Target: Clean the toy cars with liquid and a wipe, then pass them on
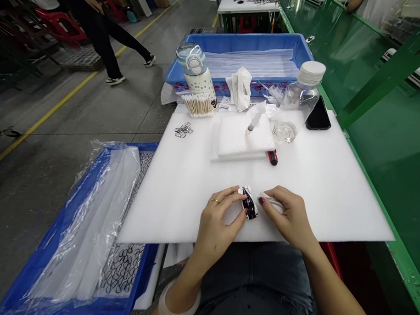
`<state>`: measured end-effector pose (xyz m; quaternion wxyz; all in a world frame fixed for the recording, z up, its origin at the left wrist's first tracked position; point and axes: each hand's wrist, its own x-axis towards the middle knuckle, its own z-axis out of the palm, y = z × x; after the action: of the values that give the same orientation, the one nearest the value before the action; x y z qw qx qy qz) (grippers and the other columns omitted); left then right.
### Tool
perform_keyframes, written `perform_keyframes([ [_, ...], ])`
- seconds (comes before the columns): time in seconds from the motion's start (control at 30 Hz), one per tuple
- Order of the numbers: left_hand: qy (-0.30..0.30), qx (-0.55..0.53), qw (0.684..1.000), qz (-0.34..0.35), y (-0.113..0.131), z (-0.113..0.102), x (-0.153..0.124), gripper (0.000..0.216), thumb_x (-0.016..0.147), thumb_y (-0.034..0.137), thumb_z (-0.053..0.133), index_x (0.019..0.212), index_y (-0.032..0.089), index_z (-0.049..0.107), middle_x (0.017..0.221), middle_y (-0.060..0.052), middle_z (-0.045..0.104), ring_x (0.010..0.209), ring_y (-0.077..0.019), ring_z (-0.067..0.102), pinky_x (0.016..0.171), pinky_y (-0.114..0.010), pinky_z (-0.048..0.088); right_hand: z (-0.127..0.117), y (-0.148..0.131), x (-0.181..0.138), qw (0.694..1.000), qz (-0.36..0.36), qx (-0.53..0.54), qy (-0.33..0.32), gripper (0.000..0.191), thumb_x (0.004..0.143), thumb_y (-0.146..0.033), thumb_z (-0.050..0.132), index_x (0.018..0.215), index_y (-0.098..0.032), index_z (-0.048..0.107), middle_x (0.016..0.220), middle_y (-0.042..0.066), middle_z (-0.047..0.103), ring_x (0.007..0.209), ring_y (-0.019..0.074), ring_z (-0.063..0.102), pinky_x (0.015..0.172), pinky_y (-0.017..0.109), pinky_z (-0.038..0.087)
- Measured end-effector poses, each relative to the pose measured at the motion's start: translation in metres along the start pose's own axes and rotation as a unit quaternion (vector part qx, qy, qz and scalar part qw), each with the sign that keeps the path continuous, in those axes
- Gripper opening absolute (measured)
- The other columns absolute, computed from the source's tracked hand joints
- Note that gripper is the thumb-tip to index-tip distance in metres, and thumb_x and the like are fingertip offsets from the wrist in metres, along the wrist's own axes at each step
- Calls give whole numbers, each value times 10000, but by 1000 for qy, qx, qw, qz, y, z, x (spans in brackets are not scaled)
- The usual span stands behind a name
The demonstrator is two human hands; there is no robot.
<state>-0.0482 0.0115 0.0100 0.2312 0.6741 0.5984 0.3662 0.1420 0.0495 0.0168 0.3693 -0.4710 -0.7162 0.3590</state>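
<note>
Between the thumb and fingers of my left hand (pixel 219 222) is a small toy car (pixel 249 204), white with dark windows, held just over the white foam sheet (pixel 181 202). My right hand (pixel 288 217) pinches a folded white tissue (pixel 273 203) close to the car's right side, with a small gap between them. Farther up the sheet, a syringe (pixel 255 121) rests on a stack of foam blocks (pixel 243 142). A red and black cutter (pixel 272 158) pokes out from beneath those blocks.
Small black rings (pixel 184 130) lie at the sheet's left. Cotton swabs (pixel 199 105), a drink bottle (pixel 195 69), a clear bottle (pixel 298 101) and a phone (pixel 319 116) stand or lie at the back. Blue trays (pixel 147 261) sit left and behind. A person (pixel 104 32) walks in the aisle.
</note>
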Motion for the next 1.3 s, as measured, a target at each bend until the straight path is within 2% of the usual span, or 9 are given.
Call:
perform_keyframes([
  [0.13,-162,24,981,106,-9,-15,11,593,888,151,634,1435,279,446,1570,-65,352,1446,-281,316,1136,-516,391,-6,4,-9,995,-31,45,85,147,940,-200,572,872,-191,701,763,8,641,682,107,579,604,233,447],
  [0.2,-200,26,967,158,-13,-16,16,632,902,122,612,1473,277,391,1563,-62,369,1455,-264,299,1153,-505,372,-7,5,-14,994,-51,33,95,143,932,-170,576,919,-196,715,787,14,649,697,108,596,603,229,463],
  [0.3,-124,5,979,165,-18,-9,18,477,874,163,677,1328,239,551,1334,-73,591,1252,-245,520,1049,-454,479,-5,7,-20,992,-103,-12,72,183,916,-118,573,1002,-198,713,842,32,660,693,108,613,572,219,477],
  [0.4,-49,0,987,151,-21,-2,16,338,876,170,677,1208,208,628,1162,-74,636,1094,-226,575,941,-417,534,-1,8,-24,980,-173,-80,54,224,909,-92,563,1068,-189,688,868,49,654,655,103,600,526,211,466],
  [0.73,-79,-8,986,149,-22,-9,13,376,893,35,575,1228,197,622,1171,-65,611,1096,-207,542,914,-371,532,11,5,-23,920,-264,-288,38,176,941,-148,551,1062,-121,675,782,50,628,619,125,545,548,258,443],
  [1.0,-71,-19,986,148,-24,-7,12,364,895,25,555,1209,189,640,1148,-64,628,1068,-207,549,916,-383,533,-11,-5,-19,933,-288,-202,-75,188,954,-156,512,1080,-149,651,777,29,605,603,106,525,529,240,417],
  [1.07,-65,-20,987,149,-24,-6,12,358,894,24,556,1200,185,647,1144,-65,635,1060,-208,553,907,-381,538,-28,-8,-8,938,-256,-229,-43,240,954,-164,520,1168,-144,629,867,65,638,689,133,564,588,259,447],
  [1.17,-58,-19,989,138,-23,-4,13,330,918,54,537,1196,188,655,1147,-67,643,1046,-212,558,895,-391,545,-44,-10,7,899,-211,-379,62,239,931,-228,586,1150,-157,650,1103,139,664,931,250,598,758,387,455],
  [1.3,-54,-12,990,126,-20,-3,14,326,952,93,485,1207,206,654,1152,-72,650,1035,-222,563,889,-419,551,-30,-11,3,892,-227,-379,90,142,894,-287,672,1001,-193,668,996,70,715,901,232,620,839,417,385],
])
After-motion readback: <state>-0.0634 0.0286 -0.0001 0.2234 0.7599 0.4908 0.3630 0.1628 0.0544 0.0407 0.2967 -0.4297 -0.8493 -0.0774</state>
